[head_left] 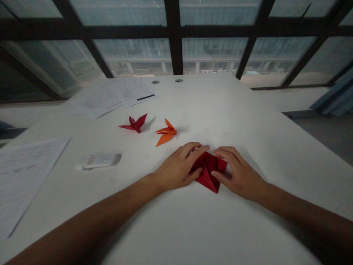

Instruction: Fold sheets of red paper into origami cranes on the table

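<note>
A folded piece of dark red paper point(209, 176) lies on the white table point(176, 221) in front of me. My left hand point(178, 166) rests on its left side, fingers stretched across the top edge and pressing it flat. My right hand point(239, 173) presses its right side, fingers laid on the paper and thumb at the lower edge. Both hands touch the paper; neither lifts it. Beyond them stand a finished orange paper crane point(166, 133) and a finished red paper crane point(135, 123).
A white remote control point(99, 161) lies at the left. Printed sheets point(24, 169) sit at the near left and more papers point(116, 96) at the far left. Large dark-framed windows point(176, 40) rise behind the table. The table's right edge drops to a grey floor.
</note>
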The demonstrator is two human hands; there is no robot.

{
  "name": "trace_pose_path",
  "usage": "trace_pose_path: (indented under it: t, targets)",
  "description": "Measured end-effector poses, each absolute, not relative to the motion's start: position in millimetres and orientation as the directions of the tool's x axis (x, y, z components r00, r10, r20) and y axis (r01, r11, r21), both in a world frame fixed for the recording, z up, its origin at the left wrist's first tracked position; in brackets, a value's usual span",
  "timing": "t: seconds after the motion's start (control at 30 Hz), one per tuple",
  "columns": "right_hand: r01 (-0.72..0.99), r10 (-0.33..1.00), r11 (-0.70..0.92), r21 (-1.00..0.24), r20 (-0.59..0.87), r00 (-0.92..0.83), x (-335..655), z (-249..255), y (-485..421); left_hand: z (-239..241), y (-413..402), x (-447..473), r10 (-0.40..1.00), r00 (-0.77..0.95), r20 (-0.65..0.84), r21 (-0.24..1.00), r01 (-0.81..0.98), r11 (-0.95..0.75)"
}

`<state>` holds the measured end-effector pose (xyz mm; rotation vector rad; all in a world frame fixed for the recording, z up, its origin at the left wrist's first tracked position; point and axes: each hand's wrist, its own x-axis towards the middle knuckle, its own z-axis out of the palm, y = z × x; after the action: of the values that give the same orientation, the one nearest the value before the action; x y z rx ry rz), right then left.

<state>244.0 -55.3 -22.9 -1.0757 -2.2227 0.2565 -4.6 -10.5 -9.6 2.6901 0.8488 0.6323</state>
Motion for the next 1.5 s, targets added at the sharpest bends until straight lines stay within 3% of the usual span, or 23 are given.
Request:
trace_pose_path:
  t: [0.33, 0.9, 1.2, 1.5]
  targets:
    - [0.643, 0.802, 0.598, -0.48, 0.363, -0.474, 242.3, -18.1, -57.2, -6.5, -7.7, -4.8, 0.541, 0.791, 0.285, 0.321, 0.453, -0.831]
    - [0.616, 0.81, 0.585, -0.528, 0.413, -0.415, 243.9, -19.7, -49.7, 4.4, -4.1, -4.8, 0.574, 0.786, 0.23, 0.483, 0.42, -0.768]
    - [0.7, 0.932, 0.35, -0.622, 0.309, -0.192, 245.6, -17.3, -48.1, 4.2, -2.3, -6.6, 0.563, 0.793, 0.233, 0.544, 0.374, -0.751]
    - [0.768, 0.926, 0.341, -0.542, 0.332, -0.177, 246.2, -19.8, -46.8, 7.3, -4.6, -4.0, 0.629, 0.746, 0.216, 0.575, 0.424, -0.7]
